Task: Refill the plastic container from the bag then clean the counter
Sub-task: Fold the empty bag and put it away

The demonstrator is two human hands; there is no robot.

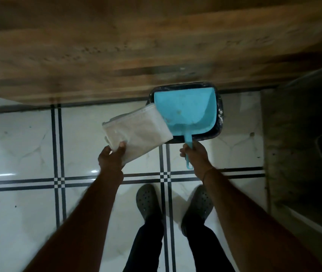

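Observation:
My right hand (pixel 196 154) grips the handle of a light blue dustpan (pixel 185 108), which is held tilted over a dark bin (pixel 220 114) on the floor. My left hand (pixel 112 157) pinches a folded white cloth or bag (pixel 136 132) by its near corner; its far edge touches the dustpan's left side. Which of the two it is I cannot tell. The bin's inside is mostly hidden by the dustpan. No plastic container is in view.
A wooden cabinet front (pixel 136 46) fills the top of the view, with the bin against its base. White floor tiles (pixel 19 144) with dark stripes lie below. My feet in grey clogs (pixel 148 199) stand near. A dark open recess (pixel 303 144) is at the right.

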